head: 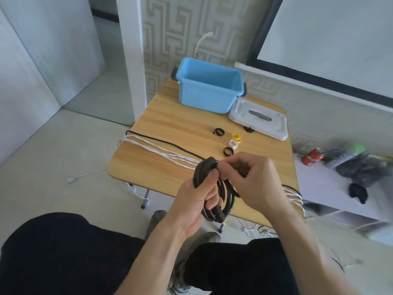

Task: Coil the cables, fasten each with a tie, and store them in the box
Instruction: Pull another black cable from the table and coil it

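My left hand (196, 194) grips a coiled black cable (225, 201) above the near edge of the wooden table (165, 133). My right hand (251, 177) pinches a black tie wrapped over the top of the coil (210, 162). Several white cables (153, 147) and one black cable (170, 143) lie stretched across the table, their ends hanging off both sides. Loose ties sit mid-table: two black rings (218, 132) (228, 151), a yellow one (236, 137) and a white one (233, 144). The open blue box (209, 96) stands at the table's far edge.
The box's white lid (259, 119) lies right of the box, with another black tie (248, 129) at its front edge. A low white shelf (323, 184) to the right holds a red can (312, 159) and dark clutter. My knees are below the table.
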`<control>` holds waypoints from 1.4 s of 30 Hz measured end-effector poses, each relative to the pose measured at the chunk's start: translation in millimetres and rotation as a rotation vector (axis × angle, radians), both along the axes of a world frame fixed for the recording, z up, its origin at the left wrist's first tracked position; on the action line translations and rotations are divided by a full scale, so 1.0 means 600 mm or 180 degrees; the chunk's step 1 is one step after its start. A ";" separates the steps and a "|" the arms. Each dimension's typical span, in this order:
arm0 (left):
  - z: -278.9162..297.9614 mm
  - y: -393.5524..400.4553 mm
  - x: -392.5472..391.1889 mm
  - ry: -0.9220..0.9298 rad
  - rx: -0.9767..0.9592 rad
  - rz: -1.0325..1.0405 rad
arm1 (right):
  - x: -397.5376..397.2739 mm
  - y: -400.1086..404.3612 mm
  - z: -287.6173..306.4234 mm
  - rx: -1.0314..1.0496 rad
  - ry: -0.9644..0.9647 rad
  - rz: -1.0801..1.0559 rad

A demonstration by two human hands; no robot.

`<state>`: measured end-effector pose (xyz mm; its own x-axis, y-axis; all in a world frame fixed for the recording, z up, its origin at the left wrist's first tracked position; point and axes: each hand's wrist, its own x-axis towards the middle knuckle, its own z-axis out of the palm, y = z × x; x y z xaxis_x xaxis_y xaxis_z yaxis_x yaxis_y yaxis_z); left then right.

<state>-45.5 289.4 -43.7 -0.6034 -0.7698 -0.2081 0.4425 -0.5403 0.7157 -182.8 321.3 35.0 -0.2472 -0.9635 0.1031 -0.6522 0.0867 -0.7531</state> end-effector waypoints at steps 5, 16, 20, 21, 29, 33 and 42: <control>0.006 0.038 0.007 -0.0332 -0.0450 -0.0109 | 0.023 0.058 -0.024 0.0004 -0.0209 -0.0461; 0.039 0.115 0.041 -0.0842 -0.0436 0.0075 | 0.065 0.169 -0.019 0.0481 -0.1168 -0.0809; 0.048 0.115 0.046 -0.1400 -0.0963 0.0013 | 0.072 0.172 -0.025 0.0517 -0.1092 -0.1200; 0.050 0.114 0.047 -0.1546 -0.1128 0.0047 | 0.073 0.172 -0.029 0.0490 -0.1043 -0.1297; 0.035 0.108 0.071 -0.2192 -0.2017 0.0099 | 0.106 0.181 -0.043 0.0218 -0.1199 -0.0728; 0.038 0.104 0.078 -0.2030 -0.2142 -0.0057 | 0.110 0.181 -0.049 0.0087 -0.1253 -0.0602; 0.049 0.112 0.087 -0.1637 -0.1788 -0.0623 | 0.102 0.182 -0.047 0.0276 -0.1613 -0.0366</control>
<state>7.0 356.3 -14.4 -0.6724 -0.7321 -0.1093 -0.0844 -0.0709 0.9939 -121.3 430.7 6.8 -0.3501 -0.9268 -0.1357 -0.1907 0.2123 -0.9584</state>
